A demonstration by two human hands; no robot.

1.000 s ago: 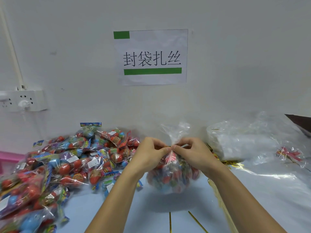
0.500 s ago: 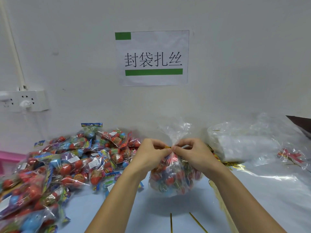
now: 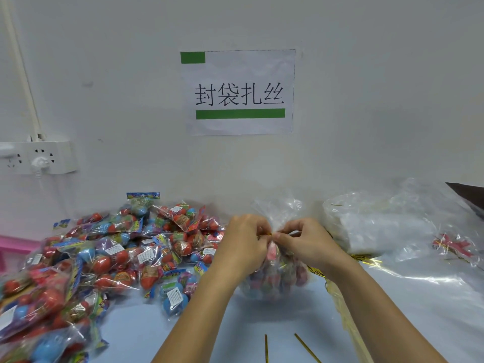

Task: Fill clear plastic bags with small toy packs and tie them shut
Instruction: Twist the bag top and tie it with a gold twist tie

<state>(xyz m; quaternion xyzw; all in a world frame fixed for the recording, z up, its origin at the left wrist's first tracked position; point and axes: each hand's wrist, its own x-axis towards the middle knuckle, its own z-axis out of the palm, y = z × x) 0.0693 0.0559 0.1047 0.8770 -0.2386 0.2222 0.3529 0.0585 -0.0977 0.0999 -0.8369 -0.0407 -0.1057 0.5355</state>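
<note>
A clear plastic bag (image 3: 277,279) stuffed with small toy packs hangs just above the table at centre, its gathered top flaring up behind my fingers. My left hand (image 3: 242,246) and my right hand (image 3: 306,243) meet at the bag's neck, each pinching an end of a gold twist tie (image 3: 267,233) wrapped around it. A big heap of loose toy packs (image 3: 104,258) with red and blue balls lies to the left.
Two spare gold twist ties (image 3: 266,348) lie on the pale blue table (image 3: 235,323) near the front edge. A stack of empty clear bags (image 3: 379,226) sits at the right. A wall socket (image 3: 39,157) is at far left, a pink tray (image 3: 13,244) below it.
The bag has turned slightly and blurs at its lower part, while both hands stay at the neck working the gold tie.
</note>
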